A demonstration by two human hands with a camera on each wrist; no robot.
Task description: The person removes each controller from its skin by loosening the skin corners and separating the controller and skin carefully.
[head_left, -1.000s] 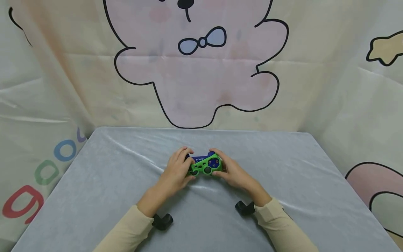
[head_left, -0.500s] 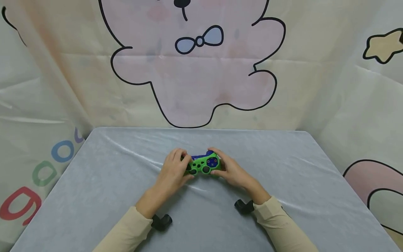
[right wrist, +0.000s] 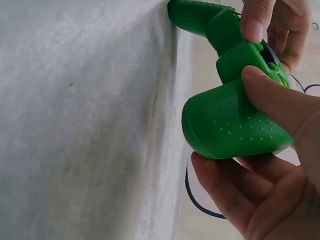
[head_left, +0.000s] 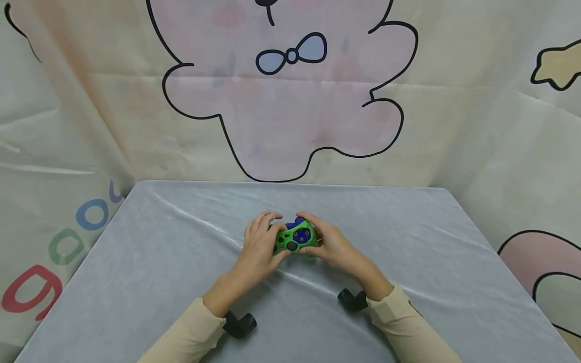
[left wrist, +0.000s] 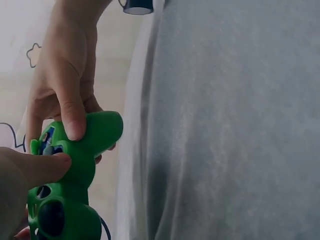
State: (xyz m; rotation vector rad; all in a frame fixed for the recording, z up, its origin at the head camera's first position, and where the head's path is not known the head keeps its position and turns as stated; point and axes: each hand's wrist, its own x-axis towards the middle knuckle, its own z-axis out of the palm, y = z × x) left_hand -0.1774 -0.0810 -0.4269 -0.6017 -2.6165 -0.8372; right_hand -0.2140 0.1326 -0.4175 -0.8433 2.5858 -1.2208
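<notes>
A blue game controller in a green rubbery cover is held between both hands near the table's middle. The green wraps its front and grip handles, while blue shows at the button face and top edge. My left hand grips its left end, fingers over the top and thumb at the lower front. At the other end, my right hand holds the right handle, with its thumb on the dotted green surface and fingers beneath. In the left wrist view, both thumbs press the cover. The left handle is mostly hidden in the head view.
A pale grey cloth covers the table. Behind it hangs a printed curtain with a cartoon figure. Black wrist-mounted devices sit at both sleeve cuffs.
My left hand has shifted slightly right, toward the right hand. The blue top with its SONY lettering, visible earlier, is now mostly hidden as the controller tilts. The right hand keeps its hold.
</notes>
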